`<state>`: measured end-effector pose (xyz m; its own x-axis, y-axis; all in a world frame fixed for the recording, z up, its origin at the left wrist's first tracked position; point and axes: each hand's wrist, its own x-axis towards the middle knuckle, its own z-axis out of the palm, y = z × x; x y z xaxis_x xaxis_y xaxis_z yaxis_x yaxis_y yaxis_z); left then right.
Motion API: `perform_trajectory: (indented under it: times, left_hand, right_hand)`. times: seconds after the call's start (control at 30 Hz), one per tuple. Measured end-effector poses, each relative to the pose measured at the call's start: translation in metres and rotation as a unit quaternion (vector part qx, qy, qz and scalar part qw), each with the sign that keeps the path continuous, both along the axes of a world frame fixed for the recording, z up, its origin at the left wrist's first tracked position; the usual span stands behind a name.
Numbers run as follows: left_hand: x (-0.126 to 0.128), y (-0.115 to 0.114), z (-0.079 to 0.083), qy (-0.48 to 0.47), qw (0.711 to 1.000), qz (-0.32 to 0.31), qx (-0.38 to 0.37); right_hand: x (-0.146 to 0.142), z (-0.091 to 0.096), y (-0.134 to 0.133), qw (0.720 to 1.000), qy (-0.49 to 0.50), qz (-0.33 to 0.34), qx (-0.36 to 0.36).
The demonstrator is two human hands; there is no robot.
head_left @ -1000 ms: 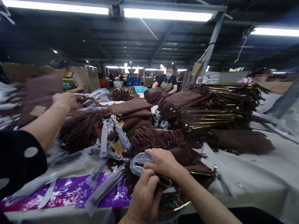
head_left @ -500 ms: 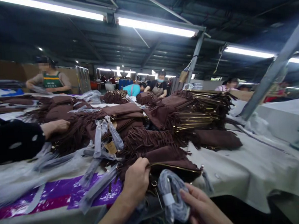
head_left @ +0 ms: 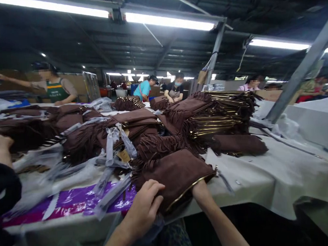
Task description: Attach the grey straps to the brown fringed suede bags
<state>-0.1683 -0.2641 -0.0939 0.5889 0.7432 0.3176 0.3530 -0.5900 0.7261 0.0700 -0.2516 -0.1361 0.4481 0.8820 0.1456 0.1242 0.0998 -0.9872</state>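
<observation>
A dark brown fringed bag (head_left: 177,170) lies at the table's front edge, its gold zip mouth turned toward me. My left hand (head_left: 147,201) rests against the bag's left side, thumb and fingers apart. My right hand (head_left: 201,190) reaches into the mouth from the right; its fingers are hidden inside, and so is anything they hold. The plastic-wrapped coiled strap is out of sight. Wrapped straps (head_left: 115,195) and a tan tag (head_left: 123,155) lie left of the bag.
Stacked brown bags with gold zips (head_left: 216,125) stand behind, and another brown bag (head_left: 238,144) lies at right. Purple plastic (head_left: 74,201) covers the front left. A co-worker's hand (head_left: 0,142) is at far left; other people work across the table. A slanted metal post (head_left: 296,75) rises at right.
My right hand has moved with the coiled strap from before the bag into its mouth. My left hand has let go of the zip edge. The co-worker's arm at left has drawn back.
</observation>
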Motion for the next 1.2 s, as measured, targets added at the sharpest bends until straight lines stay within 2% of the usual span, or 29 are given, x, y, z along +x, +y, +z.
perform_trajectory:
  times: [0.1, 0.17, 0.23, 0.3, 0.33, 0.4, 0.43, 0.47, 0.57, 0.63, 0.73, 0.83, 0.93, 1.0, 1.07, 1.2]
  left_hand:
    - [-0.027, -0.014, -0.018, 0.035, 0.999, 0.034, -0.021]
    - [-0.037, -0.027, -0.027, 0.062, 0.997, 0.033, -0.019]
    - [-0.037, -0.037, -0.032, 0.074, 0.997, 0.013, 0.008]
    - [-0.027, -0.043, -0.033, 0.071, 0.996, -0.018, 0.052]
    - [-0.019, -0.043, -0.033, 0.061, 0.995, -0.036, 0.077]
    - [0.003, -0.042, -0.029, 0.033, 0.990, -0.077, 0.114]
    - [0.016, -0.041, -0.027, 0.019, 0.987, -0.101, 0.122]
    - [0.030, -0.040, -0.024, 0.012, 0.985, -0.123, 0.124]
    - [0.066, -0.036, -0.019, 0.046, 0.979, -0.175, 0.091]
    - [0.081, -0.029, -0.019, 0.074, 0.978, -0.183, 0.061]
    - [0.085, -0.016, -0.024, 0.052, 0.986, -0.156, 0.019]
    - [0.080, -0.011, -0.019, 0.021, 0.992, -0.119, -0.019]
    - [0.089, -0.018, -0.002, 0.018, 0.996, -0.081, -0.046]
    - [0.105, -0.026, 0.011, 0.038, 0.998, -0.045, -0.013]
    - [0.126, -0.033, 0.019, 0.095, 0.994, -0.014, 0.052]
    - [0.152, -0.038, 0.026, 0.195, 0.970, -0.010, 0.145]
  right_hand:
    - [0.020, -0.001, -0.040, 0.997, -0.049, -0.007, -0.058]
    - [0.031, -0.003, -0.073, 0.990, -0.094, 0.014, -0.101]
    - [0.041, -0.008, -0.100, 0.979, -0.164, 0.012, -0.123]
    - [0.058, -0.013, -0.113, 0.957, -0.269, -0.046, -0.097]
    - [0.070, -0.014, -0.113, 0.937, -0.330, -0.088, -0.068]
    - [0.100, -0.012, -0.100, 0.887, -0.443, -0.129, -0.019]
    - [0.116, -0.008, -0.090, 0.867, -0.487, -0.106, -0.009]
    - [0.130, -0.003, -0.078, 0.853, -0.520, -0.042, -0.018]
    - [0.157, 0.013, -0.044, 0.834, -0.545, 0.079, -0.030]
    - [0.159, 0.021, -0.030, 0.825, -0.550, 0.128, -0.033]
    - [0.151, 0.030, -0.030, 0.812, -0.558, 0.164, -0.041]
    - [0.139, 0.037, -0.046, 0.812, -0.560, 0.157, -0.058]
    - [0.123, 0.050, -0.066, 0.819, -0.552, 0.143, -0.069]
    - [0.108, 0.064, -0.077, 0.837, -0.523, 0.149, -0.063]
    - [0.094, 0.080, -0.087, 0.868, -0.462, 0.171, -0.062]
    - [0.077, 0.099, -0.097, 0.924, -0.306, 0.213, -0.085]
